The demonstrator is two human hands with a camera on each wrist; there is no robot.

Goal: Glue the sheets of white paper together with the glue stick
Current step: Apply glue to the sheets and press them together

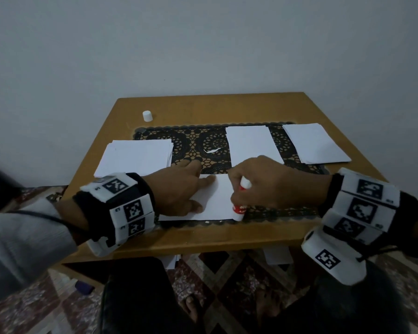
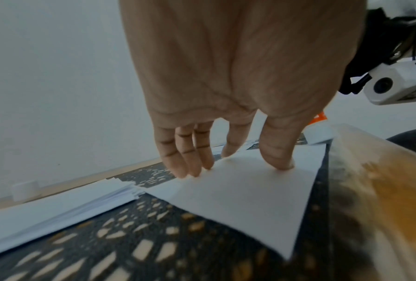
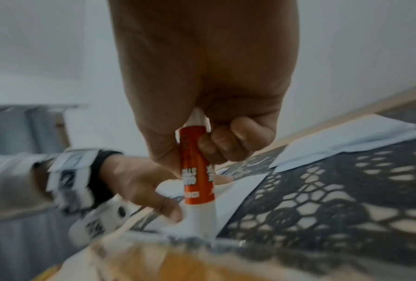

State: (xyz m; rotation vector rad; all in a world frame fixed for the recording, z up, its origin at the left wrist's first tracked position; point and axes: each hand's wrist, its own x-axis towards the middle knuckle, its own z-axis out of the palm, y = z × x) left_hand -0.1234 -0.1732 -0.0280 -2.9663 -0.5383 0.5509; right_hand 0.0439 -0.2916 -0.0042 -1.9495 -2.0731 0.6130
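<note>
1. Right hand point(image 1: 266, 182): fingers are curled around the glue stick point(image 1: 240, 206), which is held in a fist grip, near upright and slightly tilted. The white base of the stick shows above the fist; the red labelled barrel emerges below it.
2. Glue stick tip: seen in the right wrist view, the white lower end point(image 3: 201, 218) is set down at the near right corner of the front sheet point(image 1: 217, 201), directly beneath the right hand.
3. Left hand point(image 1: 181, 186): fingers are straight and spread, nothing is grasped. The fingertips point(image 2: 280, 163) are pressed flat on the front sheet, left of the glue stick, with bare paper between the two hands.
4. Front sheet: it lies on the black lace mat point(image 1: 193, 143) near the front edge of the counter point(image 1: 203, 237), under both hands.
5. Beyond the hands: a single white sheet point(image 1: 251, 143) lies on the mat behind the right hand; a paper stack point(image 1: 135, 157) lies to the left, behind the left hand; another stack point(image 1: 316, 143) lies at the far right.
6. A small torn paper scrap point(image 1: 212, 150) is seen on the mat between the stacks.
7. The white cap point(image 1: 147, 116) stands on the counter at the far left, well apart from the glue stick.
</note>
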